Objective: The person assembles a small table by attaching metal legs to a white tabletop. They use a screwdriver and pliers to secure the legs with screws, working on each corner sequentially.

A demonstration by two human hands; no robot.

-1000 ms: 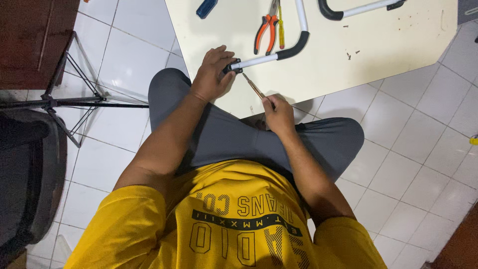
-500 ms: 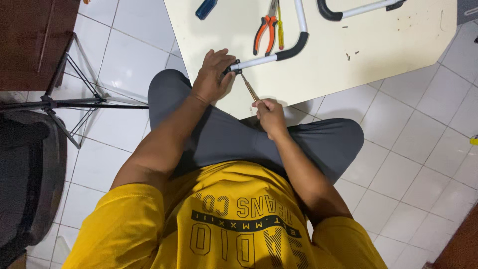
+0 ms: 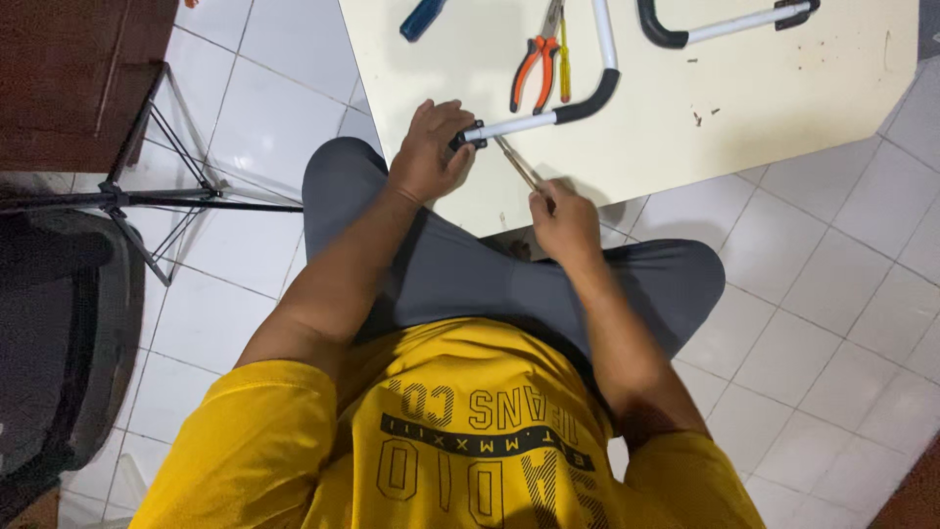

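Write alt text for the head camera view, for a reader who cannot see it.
Seen from above, a seated person's left hand grips the end of a white tube with a black bend on a cream table, while the right hand points a thin tool at it. Orange-handled pliers lie nearby.

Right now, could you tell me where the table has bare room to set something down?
The table is bare on its right half, below the far white tube. It is crowded near the pliers, the blue handle and the near tube held by the left hand; the right hand works beside it.
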